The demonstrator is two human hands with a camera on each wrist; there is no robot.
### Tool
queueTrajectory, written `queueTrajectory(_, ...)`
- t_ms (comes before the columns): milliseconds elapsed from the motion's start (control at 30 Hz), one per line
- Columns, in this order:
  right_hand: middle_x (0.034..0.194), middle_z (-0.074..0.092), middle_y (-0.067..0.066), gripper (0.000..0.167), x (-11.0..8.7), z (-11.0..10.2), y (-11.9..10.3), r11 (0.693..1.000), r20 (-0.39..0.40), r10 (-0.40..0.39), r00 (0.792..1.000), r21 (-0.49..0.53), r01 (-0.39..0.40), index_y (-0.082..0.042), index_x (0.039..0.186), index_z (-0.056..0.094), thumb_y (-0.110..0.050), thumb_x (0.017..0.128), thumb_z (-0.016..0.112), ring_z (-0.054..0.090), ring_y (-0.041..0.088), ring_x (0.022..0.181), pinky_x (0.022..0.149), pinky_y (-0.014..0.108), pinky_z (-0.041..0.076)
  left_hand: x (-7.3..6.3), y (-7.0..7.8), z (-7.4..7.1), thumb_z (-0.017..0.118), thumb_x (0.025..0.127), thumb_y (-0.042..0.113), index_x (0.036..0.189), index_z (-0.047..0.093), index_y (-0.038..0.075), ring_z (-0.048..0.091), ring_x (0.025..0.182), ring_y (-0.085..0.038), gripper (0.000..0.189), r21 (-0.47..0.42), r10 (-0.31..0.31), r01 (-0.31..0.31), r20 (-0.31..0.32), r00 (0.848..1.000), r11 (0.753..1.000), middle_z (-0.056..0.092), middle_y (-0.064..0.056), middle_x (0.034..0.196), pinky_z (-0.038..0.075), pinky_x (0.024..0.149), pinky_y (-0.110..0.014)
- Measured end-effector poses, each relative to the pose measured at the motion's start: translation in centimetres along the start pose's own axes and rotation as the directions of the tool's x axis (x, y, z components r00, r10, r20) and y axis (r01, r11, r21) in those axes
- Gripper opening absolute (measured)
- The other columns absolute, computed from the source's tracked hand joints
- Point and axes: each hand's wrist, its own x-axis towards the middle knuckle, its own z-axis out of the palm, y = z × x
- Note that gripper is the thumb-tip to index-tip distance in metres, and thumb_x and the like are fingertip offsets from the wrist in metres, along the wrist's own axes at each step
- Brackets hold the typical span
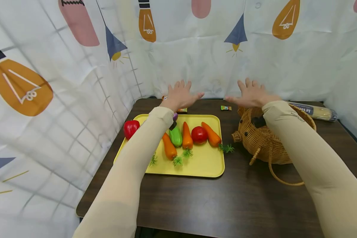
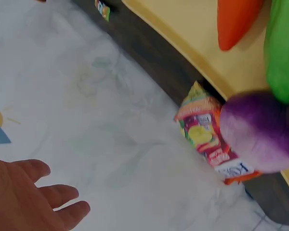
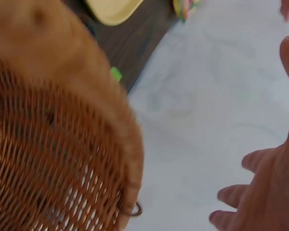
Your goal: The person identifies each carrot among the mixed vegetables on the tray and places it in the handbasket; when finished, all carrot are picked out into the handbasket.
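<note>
My left hand (image 1: 181, 95) is held out in the air past the far edge of the yellow tray (image 1: 208, 162), fingers spread, holding nothing. At the same height, my right hand (image 1: 254, 95) reaches over the far side of the pig-shaped wicker basket (image 1: 264, 145), also spread and without anything in it. On the tray lie toy vegetables: several orange carrots (image 1: 187, 137) with green tops, a green cucumber-like piece (image 1: 175, 136), a round red tomato-like piece (image 1: 199, 135) and a red bell pepper (image 1: 131, 128). A purple-and-white vegetable (image 2: 257, 130) shows in the left wrist view. My left sleeve hides part of the tray.
A colourful snack packet (image 2: 204, 132) lies behind the tray, and a small green packet (image 1: 226, 108) near the table's back edge. A rolled package (image 1: 313, 111) sits behind the basket. The basket's handle (image 1: 281, 180) trails on the dark table (image 1: 181, 205). White printed curtains (image 1: 193, 59) surround the table's back and left.
</note>
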Motion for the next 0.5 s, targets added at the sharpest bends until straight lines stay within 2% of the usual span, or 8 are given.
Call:
queueTrajectory(200, 0.157, -0.006, 0.032, 0.11, -1.3, 1.4, -1.6, 0.999, -0.015, -0.036, 0.999, -0.022, 0.035, -0.005, 0.156, -0.002, -0.083, 0.084, 0.027, 0.0, 0.056, 0.141, 0.106, 0.073, 0.001, -1.4, -0.1, 2.2, 0.02, 0.086, 0.082, 0.158, 0.006, 0.022, 0.003, 0.15, -0.031, 0.096, 0.004, 0.048, -0.048, 0.0, 0.999, 0.999, 0.004, -0.011, 0.164, -0.002, 0.115, -0.059)
queueTrajectory(300, 0.158, -0.008, 0.03, 0.109, -2.1, 2.1, -2.3, 0.998, -0.027, -0.06, 0.998, -0.019, 0.06, -0.006, 0.157, -0.001, -0.082, 0.085, 0.03, -0.001, 0.054, 0.142, 0.107, 0.072, 0.0, -2.2, -0.3, 2.8, 0.026, 0.089, 0.078, 0.158, 0.008, 0.021, 0.004, 0.15, -0.031, 0.092, -0.022, 0.054, -0.055, -0.027, 0.998, 0.998, 0.005, -0.011, 0.164, 0.0, 0.116, -0.057)
queueTrajectory(500, 0.159, 0.003, 0.028, 0.097, -3.5, 3.6, -4.0, 0.988, -0.118, -0.152, 0.981, -0.002, 0.153, -0.005, 0.157, 0.012, -0.068, 0.091, 0.044, 0.008, 0.05, 0.144, 0.11, 0.068, 0.008, -3.9, -1.6, 3.4, 0.042, 0.098, 0.055, 0.154, 0.028, 0.014, 0.02, 0.147, -0.03, 0.071, -0.044, 0.081, -0.089, -0.162, 0.983, 0.995, 0.024, -0.013, 0.159, 0.013, 0.117, -0.052)
